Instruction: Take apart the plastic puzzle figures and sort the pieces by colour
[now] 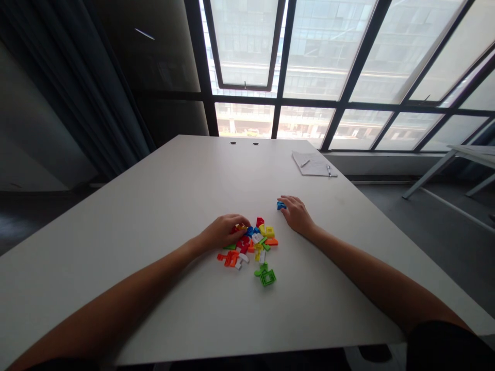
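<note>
Noting pile [253, 246] at frame centre on bench [154, 206]; left hand [223, 233] fingers curled over its left edge, hold not discernible; right hand [296, 214] fingers loosely open, touching blue piece [280, 205] upper right of pile. Recommend pinching pieces singly.

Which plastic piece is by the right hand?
The blue piece beside the right hand; it lies apart from the colourful pile.

I note a loose heap of small coloured plastic pieces [253, 245] lying mid-tabletop [174, 196]. One blue piece [280, 205] lies apart, just beyond.
</note>
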